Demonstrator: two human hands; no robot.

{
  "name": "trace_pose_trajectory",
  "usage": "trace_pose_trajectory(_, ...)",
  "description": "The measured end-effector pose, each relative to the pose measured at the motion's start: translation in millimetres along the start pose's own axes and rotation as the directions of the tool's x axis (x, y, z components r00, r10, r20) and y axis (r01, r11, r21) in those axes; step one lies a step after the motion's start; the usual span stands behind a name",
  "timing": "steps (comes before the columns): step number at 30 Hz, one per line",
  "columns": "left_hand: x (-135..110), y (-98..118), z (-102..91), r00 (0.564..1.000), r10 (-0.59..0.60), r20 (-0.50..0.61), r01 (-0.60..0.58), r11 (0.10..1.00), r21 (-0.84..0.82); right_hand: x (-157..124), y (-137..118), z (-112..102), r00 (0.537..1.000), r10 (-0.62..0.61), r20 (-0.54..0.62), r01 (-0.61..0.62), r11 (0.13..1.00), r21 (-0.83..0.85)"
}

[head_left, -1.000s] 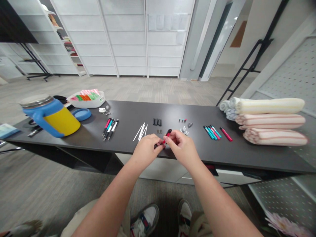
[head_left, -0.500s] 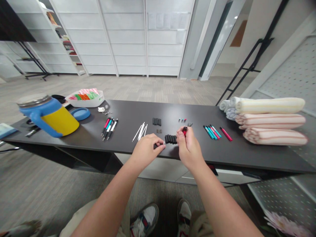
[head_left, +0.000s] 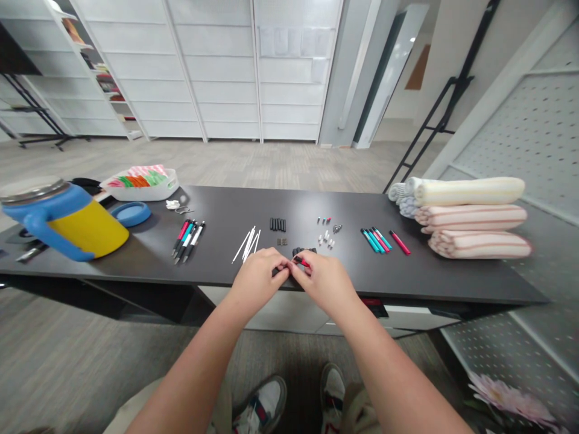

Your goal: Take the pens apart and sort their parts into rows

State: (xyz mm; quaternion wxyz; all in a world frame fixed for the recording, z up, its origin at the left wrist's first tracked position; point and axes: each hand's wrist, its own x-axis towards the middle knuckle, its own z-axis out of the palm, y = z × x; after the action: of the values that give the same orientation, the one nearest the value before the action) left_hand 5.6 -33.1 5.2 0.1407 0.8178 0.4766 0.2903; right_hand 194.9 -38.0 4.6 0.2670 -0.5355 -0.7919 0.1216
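Observation:
My left hand (head_left: 262,269) and my right hand (head_left: 322,274) meet fingertip to fingertip over the table's front edge. My right hand is closed on a red pen barrel (head_left: 301,261) with a black end. The left fingers are pinched at its tip; a bit of something dark shows under them, but its kind is hidden. Thick black pen grips (head_left: 304,250) lie just behind, partly covered by my hands. Thin white refills (head_left: 248,243) are left of them, with black tubes (head_left: 277,225) and small springs (head_left: 281,242) further back.
Assembled pens (head_left: 187,241) lie at left, beside a blue-yellow mug (head_left: 81,223), a blue lid (head_left: 131,213) and a white basket (head_left: 145,191). Rightward are small white parts (head_left: 326,239), metal tips (head_left: 337,228), coloured barrels (head_left: 376,240), a lone red barrel (head_left: 400,243) and rolled towels (head_left: 474,217).
My hands have come together; the right one moved left and tipped the red barrel toward the left fingers. Small white parts behind my right hand are now uncovered. The view has shifted rightward.

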Motion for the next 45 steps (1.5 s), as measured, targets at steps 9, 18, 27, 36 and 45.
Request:
trace_pose_trajectory(9,-1,-5,3.3,1.000,0.020,0.000,-0.020,0.999,-0.026,-3,36,-47,0.918,0.237,-0.317,-0.224,0.971,0.078)
trace_pose_trajectory(18,10,11,-5.3,0.984,-0.022,-0.175,-0.002,0.991,-0.136,-7,97,-52,0.954,0.244,-0.176,-0.265,0.958,-0.108)
trace_pose_trajectory(27,97,15,17.1,0.993,-0.095,0.073,0.096,0.995,-0.004,-4,93,-49,0.969,0.234,-0.079,-0.245,0.950,-0.191)
trace_pose_trajectory(36,147,8,34.8,0.983,-0.041,0.182,0.025,0.996,0.091,0,86,-48,0.967,0.251,-0.052,-0.255,0.915,-0.314)
trace_pose_trajectory(45,154,7,39.3,0.967,-0.034,0.251,0.003,0.993,0.121,-6,94,-63,0.939,0.262,-0.221,-0.264,0.964,0.019)
